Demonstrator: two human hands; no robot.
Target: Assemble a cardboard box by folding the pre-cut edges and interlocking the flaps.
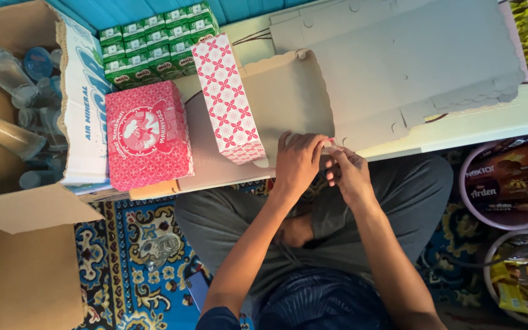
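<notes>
Seated cross-legged at a low white table (459, 125), person works both hands at the near edge of a half-folded cardboard box (276, 101), grey-brown inside, pink flower pattern on its one raised wall. Left hand (299, 162) lies palm-down, fingers curled over the box's front flap at the table edge, gripping it. Right hand (351, 174) sits just beside it, touching, fingers pinched on a small pink-edged tab of the same box. A stack of flat unfolded box blanks (410, 55) lies further back on the table, right of the box. A finished pink box (148, 134) stands closed to the left; green drink cartons (157, 43) in rows behind it. Far left, an open carton of water cups (13, 98). Right edge: two round tubs of snack packets (508, 189). Patterned blue rug (129, 256) underneath.
</notes>
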